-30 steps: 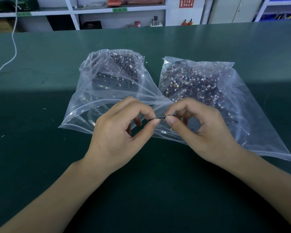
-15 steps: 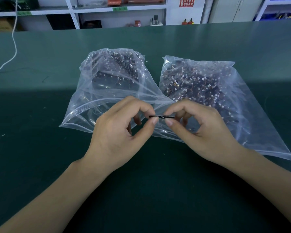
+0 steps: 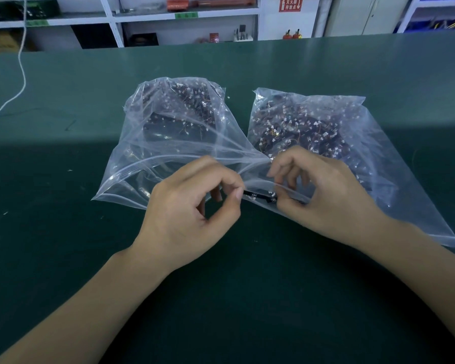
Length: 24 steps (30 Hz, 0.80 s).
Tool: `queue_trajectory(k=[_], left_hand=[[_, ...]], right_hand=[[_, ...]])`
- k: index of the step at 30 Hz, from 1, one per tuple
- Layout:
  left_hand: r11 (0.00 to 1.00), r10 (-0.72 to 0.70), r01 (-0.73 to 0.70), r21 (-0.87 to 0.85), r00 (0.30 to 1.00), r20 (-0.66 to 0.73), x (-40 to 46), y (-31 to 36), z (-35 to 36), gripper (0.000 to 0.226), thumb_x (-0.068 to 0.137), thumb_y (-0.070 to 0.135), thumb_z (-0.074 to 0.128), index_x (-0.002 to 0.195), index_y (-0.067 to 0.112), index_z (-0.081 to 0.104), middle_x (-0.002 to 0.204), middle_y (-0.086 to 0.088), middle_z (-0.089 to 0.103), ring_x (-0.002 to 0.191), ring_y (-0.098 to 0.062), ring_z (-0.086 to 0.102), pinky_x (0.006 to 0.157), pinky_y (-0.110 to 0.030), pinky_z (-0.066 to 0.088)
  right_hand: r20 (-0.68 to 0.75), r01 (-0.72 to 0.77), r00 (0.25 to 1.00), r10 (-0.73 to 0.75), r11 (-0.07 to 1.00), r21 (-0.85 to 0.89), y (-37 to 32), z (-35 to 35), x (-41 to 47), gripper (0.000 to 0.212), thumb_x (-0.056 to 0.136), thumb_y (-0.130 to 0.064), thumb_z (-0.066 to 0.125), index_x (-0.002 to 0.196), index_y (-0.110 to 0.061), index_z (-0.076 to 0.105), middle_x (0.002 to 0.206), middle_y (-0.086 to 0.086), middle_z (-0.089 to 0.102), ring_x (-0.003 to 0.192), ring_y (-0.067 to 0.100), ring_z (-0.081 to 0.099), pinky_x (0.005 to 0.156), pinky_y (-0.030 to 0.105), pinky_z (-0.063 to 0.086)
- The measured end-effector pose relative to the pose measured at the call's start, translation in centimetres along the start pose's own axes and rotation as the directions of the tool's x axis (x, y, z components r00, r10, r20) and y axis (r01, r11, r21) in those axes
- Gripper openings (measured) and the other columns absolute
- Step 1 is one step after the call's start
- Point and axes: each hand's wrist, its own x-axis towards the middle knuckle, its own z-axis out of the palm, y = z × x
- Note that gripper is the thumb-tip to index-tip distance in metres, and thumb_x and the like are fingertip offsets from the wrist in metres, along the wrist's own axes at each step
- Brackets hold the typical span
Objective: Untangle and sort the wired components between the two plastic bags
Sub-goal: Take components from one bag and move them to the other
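nearest the camera, two bare forearms are reaching in over the green table (image 3: 63, 232), and the left hand (image 3: 187, 214) and right hand (image 3: 323, 198) are meeting just in front of the bag mouths. between them they are holding one small black wired component (image 3: 260, 197), a thin dark strip with tiny white bits at one end; the left hand is pinching its left end between thumb and forefinger with the other fingers curled under, and the right hand is pinching its right end the same way, its remaining fingers arched loosely above. the piece is sitting at the lip of the right bag, and whether it is inside the plastic or just over it is hard to tell. beyond the hands, the left bag (image 3: 147, 143) is lying open-mouthed toward the person with a dark heap of parts bunched at its far end, and the right bag (image 3: 378, 153), touching it at the near corner, is holding a wider spread of black pieces with white connectors and thin orange wires. both are looking well filled, so the sorting is appearing to be somewhere in the middle: one piece is in hand, many are waiting, and which bag is source and which is destination cannot be told. farther back, a white cable (image 3: 21, 74) is trailing across the table, and shelves (image 3: 142, 17) are lining the wall.
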Motion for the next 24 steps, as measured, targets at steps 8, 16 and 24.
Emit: queue_trajectory(k=[8, 16, 24], left_hand=[[0.968, 0.137, -0.129, 0.217, 0.99, -0.022, 0.0, -0.3, 0.8, 0.009, 0.097, 0.012, 0.077, 0.092, 0.016, 0.083, 0.086, 0.003, 0.067, 0.074, -0.017, 0.065, 0.055, -0.039, 0.053], [0.866, 0.122, -0.174, 0.468, 0.983, 0.139, 0.2, 0.0, 2.0, 0.013, 0.096, 0.022, 0.078, 0.088, 0.032, 0.08, 0.068, 0.006, 0.046, 0.056, -0.014, 0.04, 0.04, -0.026, 0.035], [0.947, -0.099, 0.069, 0.314, 0.992, 0.08, 0.0, 0.1, 0.2, 0.039, 0.104, 0.038, 0.052, 0.069, 0.022, 0.046, 0.053, 0.009, 0.036, 0.049, -0.016, 0.041, 0.051, -0.027, 0.03]], right_hand=[[-0.05, 0.054, 0.997, -0.051, 0.997, 0.053, -0.4, 0.5, -0.2, 0.016, 0.085, -0.015, 0.069, 0.099, -0.021, 0.064, 0.089, -0.028, 0.058, 0.075, 0.012, 0.062, 0.068, 0.024, 0.049], [-0.073, 0.047, 0.996, -0.042, 0.997, 0.066, -0.8, 0.5, -0.1, 0.016, 0.084, -0.013, 0.073, 0.096, -0.02, 0.066, 0.089, -0.021, 0.062, 0.074, 0.015, 0.063, 0.068, 0.031, 0.051], [-0.072, 0.05, 0.996, -0.048, 0.999, 0.018, -0.6, 0.5, -0.1, 0.027, 0.082, -0.005, 0.079, 0.096, -0.023, 0.065, 0.086, -0.029, 0.057, 0.074, 0.014, 0.063, 0.07, 0.025, 0.05]])
